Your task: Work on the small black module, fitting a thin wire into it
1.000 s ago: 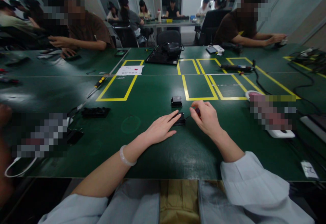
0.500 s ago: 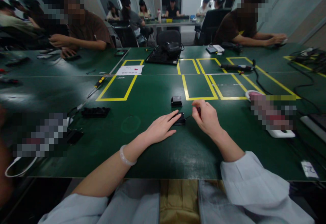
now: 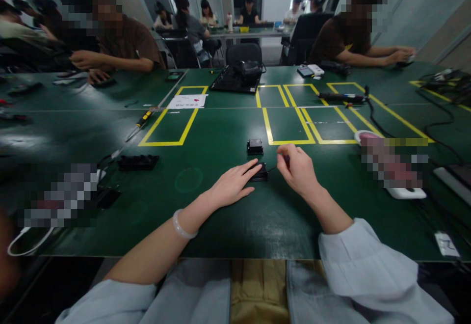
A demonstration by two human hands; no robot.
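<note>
My left hand (image 3: 232,185) lies flat on the green table (image 3: 206,226), fingers stretched out, fingertips resting on a small black part (image 3: 261,173). My right hand (image 3: 300,169) is closed in a pinch round a small tool with a dark red grip (image 3: 286,160); its thin tip points at the black part. A second small black part (image 3: 255,146) sits a little farther away, untouched.
Yellow taped rectangles (image 3: 290,126) mark the table beyond. A black strip part (image 3: 138,162) and a screwdriver (image 3: 142,121) lie to the left, a paper sheet (image 3: 187,101) and a black tray (image 3: 235,81) farther off. Cables (image 3: 434,132) run on the right. Other people work around the table.
My right hand has shifted very slightly; otherwise nothing has visibly moved.
</note>
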